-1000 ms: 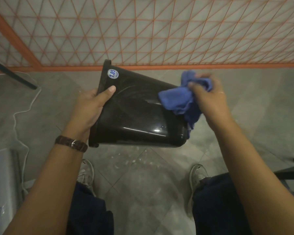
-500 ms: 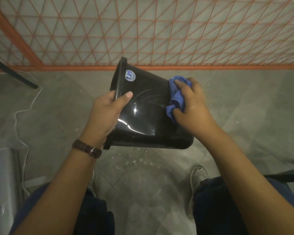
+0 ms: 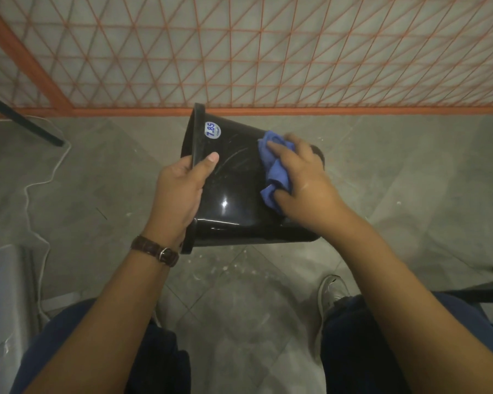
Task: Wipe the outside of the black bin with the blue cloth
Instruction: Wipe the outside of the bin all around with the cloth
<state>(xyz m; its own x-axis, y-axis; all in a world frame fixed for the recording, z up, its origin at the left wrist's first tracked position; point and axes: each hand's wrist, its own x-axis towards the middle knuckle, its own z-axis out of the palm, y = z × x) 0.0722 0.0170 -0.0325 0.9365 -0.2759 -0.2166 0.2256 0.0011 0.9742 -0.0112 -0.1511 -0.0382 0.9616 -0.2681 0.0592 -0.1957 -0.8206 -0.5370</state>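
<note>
The black bin [image 3: 234, 194] was held on its side above the tiled floor [image 3: 410, 180], rim to the left. The left hand [image 3: 180, 191] gripped the rim, thumb curled over the outer wall. The right hand [image 3: 302, 183] clutched the one bunched blue cloth [image 3: 276, 169] against the wall near the base, hiding part of it. One round sticker [image 3: 212, 130] sat by the rim. Behind stood one orange mesh fence [image 3: 239, 52]; one white cable [image 3: 40, 183] trailed at left; one pale shoe [image 3: 332, 291] showed below
</note>
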